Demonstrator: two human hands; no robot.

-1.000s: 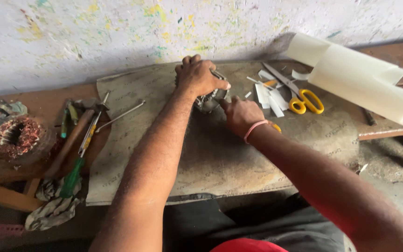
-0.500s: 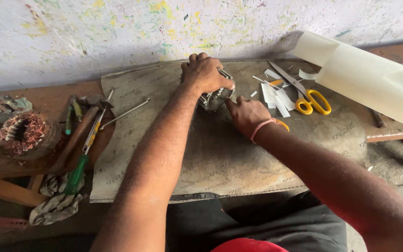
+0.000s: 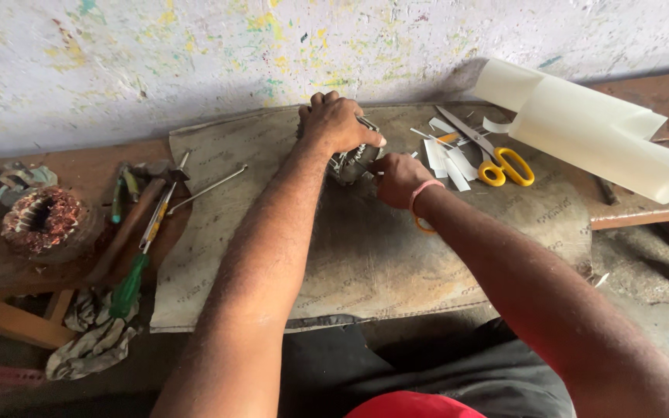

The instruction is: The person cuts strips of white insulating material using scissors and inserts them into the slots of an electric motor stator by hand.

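Observation:
My left hand [image 3: 340, 122] is clamped over the top of a small metal motor stator [image 3: 352, 163] that stands on a worn grey mat [image 3: 365, 263]. Most of the stator is hidden under the hand. My right hand [image 3: 398, 179], with a pink band on the wrist, presses against the stator's right side, fingers pinched together at its edge. What the fingers pinch is too small to tell.
Yellow-handled scissors [image 3: 497, 161] and cut white paper strips [image 3: 447, 159] lie right of my hands. A rolled cream sheet [image 3: 590, 139] rests at far right. At left sit a copper-wound stator [image 3: 42, 220], a green-handled screwdriver [image 3: 137, 267], metal rods and a rag [image 3: 94, 340].
Both hands have stayed on the stator with only slight shifts of the fingers. The view has drifted a little.

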